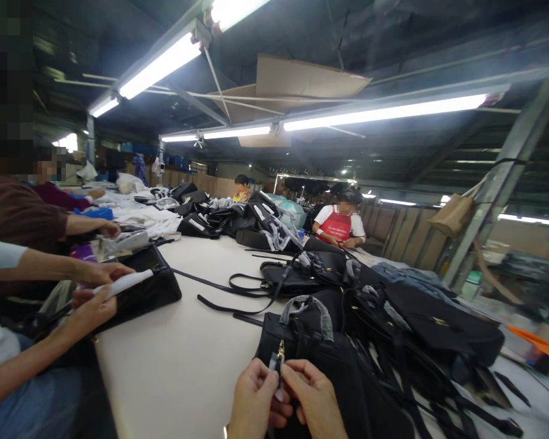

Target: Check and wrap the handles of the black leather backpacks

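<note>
A small dark tab (279,367), partly covered in pale wrapping, hangs from gold-coloured hardware (281,349) at the near end of a black bag (343,372) on the pale table (183,353). The left hand (252,399) and right hand (315,396) meet over the bag, both reaching forward from the bottom of the view. Each pinches the tab between thumb and forefinger, the other fingers curled beneath; a shiny band edge shows at the left wrist. Clear film covers the bag's arched handle (322,314). More black bags (439,317) and loose straps lie beyond and to the right. On the left, a co-worker's hands (94,308) hold a white strip (130,283) against another black bag (158,289). Across the table, a person wears a red apron (336,227) with pale lettering too small to read.
</note>
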The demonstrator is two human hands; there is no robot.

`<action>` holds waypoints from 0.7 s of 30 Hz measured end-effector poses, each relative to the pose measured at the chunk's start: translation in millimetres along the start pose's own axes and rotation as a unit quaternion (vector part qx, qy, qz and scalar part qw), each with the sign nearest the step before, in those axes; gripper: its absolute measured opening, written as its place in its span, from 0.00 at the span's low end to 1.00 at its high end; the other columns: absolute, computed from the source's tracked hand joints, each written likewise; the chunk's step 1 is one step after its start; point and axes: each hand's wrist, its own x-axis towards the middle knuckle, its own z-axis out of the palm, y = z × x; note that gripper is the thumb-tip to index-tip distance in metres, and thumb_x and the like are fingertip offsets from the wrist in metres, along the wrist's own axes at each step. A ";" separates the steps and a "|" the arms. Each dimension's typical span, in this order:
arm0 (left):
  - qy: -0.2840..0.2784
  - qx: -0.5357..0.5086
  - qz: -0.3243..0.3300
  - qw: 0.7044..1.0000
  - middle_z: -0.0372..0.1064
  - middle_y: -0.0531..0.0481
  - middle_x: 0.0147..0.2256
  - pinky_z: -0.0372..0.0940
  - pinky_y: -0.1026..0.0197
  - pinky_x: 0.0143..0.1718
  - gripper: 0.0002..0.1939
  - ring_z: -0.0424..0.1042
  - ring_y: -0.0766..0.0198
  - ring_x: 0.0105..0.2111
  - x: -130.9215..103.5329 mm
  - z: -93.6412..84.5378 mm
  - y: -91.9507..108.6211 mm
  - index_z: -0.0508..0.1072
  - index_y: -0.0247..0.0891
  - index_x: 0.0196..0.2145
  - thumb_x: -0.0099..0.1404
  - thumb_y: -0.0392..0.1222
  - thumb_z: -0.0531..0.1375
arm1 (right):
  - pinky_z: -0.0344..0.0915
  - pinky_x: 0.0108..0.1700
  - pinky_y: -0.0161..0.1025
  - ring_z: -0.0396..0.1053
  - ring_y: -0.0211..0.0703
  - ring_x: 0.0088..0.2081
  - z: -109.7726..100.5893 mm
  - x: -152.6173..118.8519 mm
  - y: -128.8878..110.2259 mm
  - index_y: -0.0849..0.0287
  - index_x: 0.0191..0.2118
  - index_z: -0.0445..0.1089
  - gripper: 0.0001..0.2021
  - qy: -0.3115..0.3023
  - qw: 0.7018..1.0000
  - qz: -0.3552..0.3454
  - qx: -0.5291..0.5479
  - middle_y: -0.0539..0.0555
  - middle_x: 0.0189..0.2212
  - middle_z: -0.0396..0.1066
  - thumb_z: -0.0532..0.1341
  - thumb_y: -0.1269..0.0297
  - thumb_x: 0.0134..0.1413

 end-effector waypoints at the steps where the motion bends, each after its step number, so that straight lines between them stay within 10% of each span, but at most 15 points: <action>1: 0.007 0.003 0.013 1.000 0.70 0.52 0.21 0.59 0.68 0.15 0.31 0.70 0.66 0.17 -0.1 0.3 -3.6 0.60 0.40 0.26 0.44 0.71 0.60 | 0.43 0.15 0.28 0.53 0.29 0.14 1.1 -0.7 -0.9 0.64 0.26 0.73 0.24 0.008 1.000 0.003 0.001 0.48 0.13 0.65 0.71 0.46 0.28; 10: 0.035 0.094 0.174 0.980 0.67 0.52 0.21 0.59 0.68 0.20 0.25 0.66 0.68 0.21 -7.2 -2.6 -21.2 0.64 0.39 0.25 0.61 0.65 0.55 | 0.43 0.16 0.30 0.56 0.33 0.16 10.1 -4.5 -5.2 0.62 0.26 0.71 0.18 0.037 0.999 0.007 0.005 0.49 0.14 0.66 0.68 0.52 0.31; 21: -0.001 -0.079 0.020 0.997 0.68 0.55 0.19 0.57 0.70 0.15 0.36 0.69 0.67 0.16 -3.5 -4.1 -23.1 0.68 0.34 0.44 0.48 0.65 0.65 | 0.47 0.17 0.30 0.56 0.33 0.16 9.2 -2.7 4.8 0.58 0.30 0.67 0.17 0.032 0.999 -0.012 0.010 0.45 0.13 0.64 0.68 0.56 0.31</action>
